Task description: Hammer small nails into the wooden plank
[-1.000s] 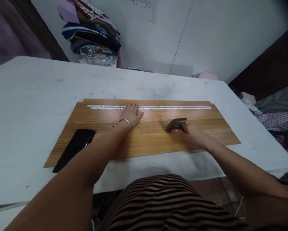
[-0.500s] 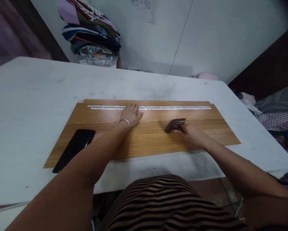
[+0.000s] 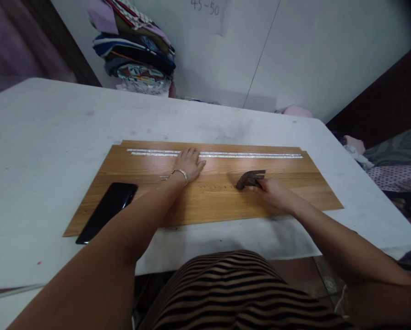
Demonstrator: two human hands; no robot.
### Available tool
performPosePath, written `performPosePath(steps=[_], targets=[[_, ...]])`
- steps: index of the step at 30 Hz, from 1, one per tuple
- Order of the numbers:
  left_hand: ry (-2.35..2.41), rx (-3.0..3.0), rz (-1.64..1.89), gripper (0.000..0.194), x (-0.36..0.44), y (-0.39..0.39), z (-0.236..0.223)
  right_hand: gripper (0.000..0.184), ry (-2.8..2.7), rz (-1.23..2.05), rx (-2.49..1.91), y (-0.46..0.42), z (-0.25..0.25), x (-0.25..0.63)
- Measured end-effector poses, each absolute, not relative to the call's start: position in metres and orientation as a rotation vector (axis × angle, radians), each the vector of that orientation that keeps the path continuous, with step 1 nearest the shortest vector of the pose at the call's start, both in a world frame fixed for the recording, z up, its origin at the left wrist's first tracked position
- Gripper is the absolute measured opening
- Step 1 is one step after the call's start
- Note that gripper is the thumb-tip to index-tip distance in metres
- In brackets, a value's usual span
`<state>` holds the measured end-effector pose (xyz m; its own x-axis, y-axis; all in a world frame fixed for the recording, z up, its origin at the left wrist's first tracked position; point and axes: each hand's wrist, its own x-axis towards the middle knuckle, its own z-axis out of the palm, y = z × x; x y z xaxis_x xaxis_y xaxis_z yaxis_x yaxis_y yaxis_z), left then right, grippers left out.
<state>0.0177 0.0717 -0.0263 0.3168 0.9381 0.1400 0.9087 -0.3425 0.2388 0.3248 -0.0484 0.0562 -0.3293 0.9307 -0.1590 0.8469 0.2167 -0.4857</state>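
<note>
My left hand [image 3: 189,165] lies flat on the wooden board [image 3: 191,213], its fingertips across two thin white strips with markings [image 3: 253,155] along the far edge. A bracelet circles that wrist. My right hand [image 3: 272,192] is closed round a claw hammer [image 3: 249,178], whose dark head is low over the board with the claw pointing right; whether its face touches the wood I cannot tell. Just left of the hammer head runs a row of several small nails [image 3: 217,186]. More thin nail-like pieces [image 3: 163,178] show beside my left wrist.
A black phone [image 3: 107,211] rests on the board's left end, partly behind my left forearm. The board lies on a white table [image 3: 47,151]. Folded cloths [image 3: 136,50] are stacked by the wall at the back left. Fabrics [image 3: 387,178] lie beyond the table's right edge.
The view has shifted slightly. Both hands keep nearly the same places, and the hammer head stays low beside the row of nails.
</note>
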Motion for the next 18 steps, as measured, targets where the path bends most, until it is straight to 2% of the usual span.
performPosePath(steps=[18], targets=[[1.743,2.472,0.359,0.057,0.0195,0.0713,-0.0248,0.019,-2.272,0.758,-1.640,-0.0471,0.0557,0.3235]])
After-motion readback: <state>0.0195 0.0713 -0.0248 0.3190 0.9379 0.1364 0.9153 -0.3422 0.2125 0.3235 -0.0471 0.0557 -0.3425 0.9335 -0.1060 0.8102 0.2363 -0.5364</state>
